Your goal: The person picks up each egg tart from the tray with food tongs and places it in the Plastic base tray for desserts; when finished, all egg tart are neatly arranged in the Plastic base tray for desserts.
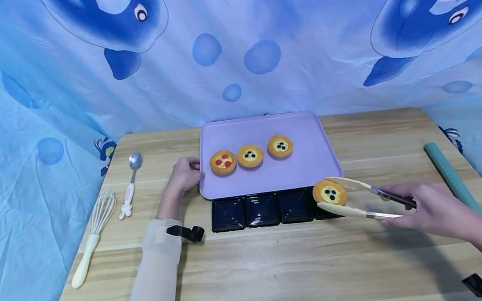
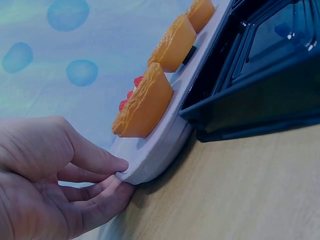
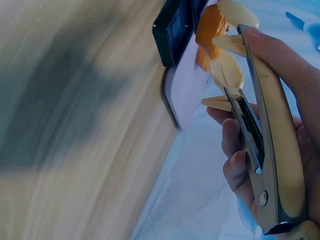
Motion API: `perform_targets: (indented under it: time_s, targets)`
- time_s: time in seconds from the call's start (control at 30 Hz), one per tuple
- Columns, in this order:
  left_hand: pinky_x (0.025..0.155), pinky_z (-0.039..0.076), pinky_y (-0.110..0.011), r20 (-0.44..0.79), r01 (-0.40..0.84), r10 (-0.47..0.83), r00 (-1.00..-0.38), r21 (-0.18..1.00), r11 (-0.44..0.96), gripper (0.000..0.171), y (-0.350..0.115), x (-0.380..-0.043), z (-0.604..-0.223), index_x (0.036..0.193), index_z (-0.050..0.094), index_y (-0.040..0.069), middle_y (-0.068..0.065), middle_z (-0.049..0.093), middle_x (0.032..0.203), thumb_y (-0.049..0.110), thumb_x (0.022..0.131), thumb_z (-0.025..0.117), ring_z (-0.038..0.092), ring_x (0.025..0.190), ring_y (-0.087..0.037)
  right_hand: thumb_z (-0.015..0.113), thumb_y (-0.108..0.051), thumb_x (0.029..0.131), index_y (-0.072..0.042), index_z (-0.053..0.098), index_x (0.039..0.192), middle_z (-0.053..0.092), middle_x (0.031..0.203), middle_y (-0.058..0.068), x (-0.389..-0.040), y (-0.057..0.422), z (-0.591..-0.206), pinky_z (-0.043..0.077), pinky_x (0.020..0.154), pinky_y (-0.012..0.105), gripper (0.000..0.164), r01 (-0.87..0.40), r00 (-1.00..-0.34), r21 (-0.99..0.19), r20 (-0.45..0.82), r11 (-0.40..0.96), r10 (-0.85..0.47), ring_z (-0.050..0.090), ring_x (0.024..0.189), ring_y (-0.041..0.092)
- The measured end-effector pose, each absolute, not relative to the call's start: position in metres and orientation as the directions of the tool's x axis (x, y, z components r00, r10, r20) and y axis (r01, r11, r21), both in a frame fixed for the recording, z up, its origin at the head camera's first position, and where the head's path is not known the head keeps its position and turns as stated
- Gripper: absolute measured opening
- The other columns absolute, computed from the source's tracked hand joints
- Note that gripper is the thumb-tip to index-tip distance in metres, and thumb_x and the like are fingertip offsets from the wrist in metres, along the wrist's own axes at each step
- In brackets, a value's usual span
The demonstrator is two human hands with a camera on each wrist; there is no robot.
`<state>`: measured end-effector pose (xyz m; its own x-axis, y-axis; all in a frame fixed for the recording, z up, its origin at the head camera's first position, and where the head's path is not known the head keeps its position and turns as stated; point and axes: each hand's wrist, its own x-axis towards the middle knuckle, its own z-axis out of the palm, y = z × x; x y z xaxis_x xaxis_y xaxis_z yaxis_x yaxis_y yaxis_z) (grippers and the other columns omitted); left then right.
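My left hand [image 1: 186, 174] pinches the left edge of a lilac tray [image 1: 271, 179], thumb on top of the rim and fingers beneath. On the tray sit a tart with red berries [image 1: 223, 162] and two tarts with dark berries, one in the middle [image 1: 250, 156] and one at the right [image 1: 280, 146]. My right hand [image 1: 435, 207] grips a pair of tongs [image 1: 379, 192] with cream tips. Between those tips is another dark-berry tart [image 1: 329, 193], over the rightmost compartment of a black sectioned container [image 1: 262, 210] in front of the tray.
Left of the tray lie a spoon with a rabbit handle [image 1: 129, 194] and a whisk [image 1: 93, 234]. A green rolling pin [image 1: 452, 177] lies near the table's right edge. Behind the wooden table [image 1: 274, 277] hangs a blue dolphin-print cloth [image 1: 298, 28].
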<state>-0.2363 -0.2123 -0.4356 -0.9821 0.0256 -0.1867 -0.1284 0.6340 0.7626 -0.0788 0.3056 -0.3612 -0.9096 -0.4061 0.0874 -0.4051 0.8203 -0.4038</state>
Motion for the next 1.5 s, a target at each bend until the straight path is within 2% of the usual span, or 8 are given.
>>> perform_targets:
  time_s: [0.1, 0.23, 0.53, 0.63, 0.73, 1.0, 1.2, 1.5]
  targets:
    - [0.083, 0.051, -0.035, -0.193, -0.133, 0.027, -0.981, 0.764, 0.631, 0.043, -0.213, -0.236, -0.435, 0.127, 0.055, -0.012, -0.021, 0.059, 0.111, -0.004, 0.085, 0.061, 0.057, 0.099, -0.031, 0.089, -0.044, 0.069, -0.003, 0.068, 0.125, 0.069, 0.081, 0.004, -0.080, 0.304, -0.366, 0.029, 0.042, 0.022, 0.072, -0.393, -0.914, -0.377, 0.063, 0.839, -0.400, 0.022, 0.048, 0.000]
    - [0.083, 0.051, -0.035, -0.190, -0.131, 0.025, -0.982, 0.763, 0.633, 0.042, -0.213, -0.237, -0.435, 0.126, 0.056, -0.012, -0.021, 0.059, 0.111, -0.004, 0.085, 0.061, 0.057, 0.099, -0.031, 0.087, -0.047, 0.071, -0.002, 0.065, 0.129, 0.041, 0.060, -0.009, -0.081, 0.303, -0.366, 0.029, 0.042, 0.022, 0.076, -0.364, -0.922, -0.359, 0.008, 0.859, -0.387, 0.020, 0.045, 0.000]
    - [0.083, 0.051, -0.035, -0.176, -0.120, 0.024, -0.984, 0.762, 0.636, 0.043, -0.212, -0.239, -0.433, 0.126, 0.057, -0.011, -0.021, 0.060, 0.110, -0.003, 0.084, 0.060, 0.057, 0.098, -0.030, 0.086, -0.048, 0.072, -0.004, 0.065, 0.130, 0.037, 0.061, -0.007, -0.083, 0.304, -0.368, 0.029, 0.041, 0.022, 0.076, -0.344, -0.930, -0.345, -0.005, 0.873, -0.369, 0.022, 0.045, 0.001]
    - [0.083, 0.051, -0.035, -0.176, -0.124, 0.021, -0.984, 0.765, 0.632, 0.043, -0.212, -0.238, -0.432, 0.127, 0.056, -0.011, -0.021, 0.060, 0.111, -0.004, 0.084, 0.060, 0.057, 0.098, -0.030, 0.087, -0.049, 0.070, -0.003, 0.064, 0.130, 0.050, 0.067, -0.001, -0.084, 0.304, -0.368, 0.028, 0.042, 0.023, 0.079, -0.329, -0.934, -0.346, -0.018, 0.879, -0.357, 0.025, 0.046, 0.003]
    - [0.082, 0.051, -0.034, -0.178, -0.126, 0.021, -0.984, 0.768, 0.628, 0.044, -0.213, -0.237, -0.431, 0.127, 0.056, -0.011, -0.021, 0.060, 0.111, -0.004, 0.085, 0.060, 0.057, 0.098, -0.030, 0.088, -0.056, 0.064, -0.001, 0.062, 0.132, 0.067, 0.088, 0.014, -0.085, 0.302, -0.367, 0.030, 0.044, 0.025, 0.092, -0.288, -0.944, -0.347, -0.051, 0.893, -0.325, 0.031, 0.050, 0.009]
    - [0.081, 0.051, -0.034, -0.171, -0.120, 0.021, -0.985, 0.770, 0.627, 0.043, -0.213, -0.237, -0.434, 0.126, 0.057, -0.011, -0.021, 0.060, 0.109, -0.004, 0.084, 0.060, 0.058, 0.096, -0.029, 0.089, -0.058, 0.060, 0.003, 0.050, 0.141, 0.065, 0.114, 0.029, -0.085, 0.302, -0.360, 0.035, 0.047, 0.028, 0.108, -0.221, -0.953, -0.394, -0.108, 0.892, -0.283, 0.035, 0.052, 0.012]
    - [0.082, 0.052, -0.035, -0.177, -0.124, 0.023, -0.984, 0.770, 0.626, 0.043, -0.213, -0.236, -0.434, 0.126, 0.057, -0.011, -0.021, 0.061, 0.109, -0.004, 0.083, 0.062, 0.058, 0.097, -0.030, 0.088, -0.053, 0.066, 0.000, 0.049, 0.144, 0.056, 0.066, 0.008, -0.089, 0.302, -0.352, 0.028, 0.040, 0.027, 0.102, -0.258, -0.952, -0.384, -0.057, 0.887, -0.301, 0.020, 0.044, 0.005]
    - [0.081, 0.052, -0.034, -0.180, -0.124, 0.028, -0.983, 0.774, 0.621, 0.044, -0.213, -0.235, -0.436, 0.127, 0.056, -0.011, -0.021, 0.061, 0.109, -0.004, 0.084, 0.061, 0.058, 0.097, -0.030, 0.093, -0.046, 0.061, -0.001, 0.055, 0.140, 0.066, 0.083, 0.011, -0.120, 0.293, -0.328, 0.036, 0.049, 0.029, 0.099, -0.384, -0.923, -0.310, 0.150, 0.870, -0.354, 0.043, 0.056, 0.014]
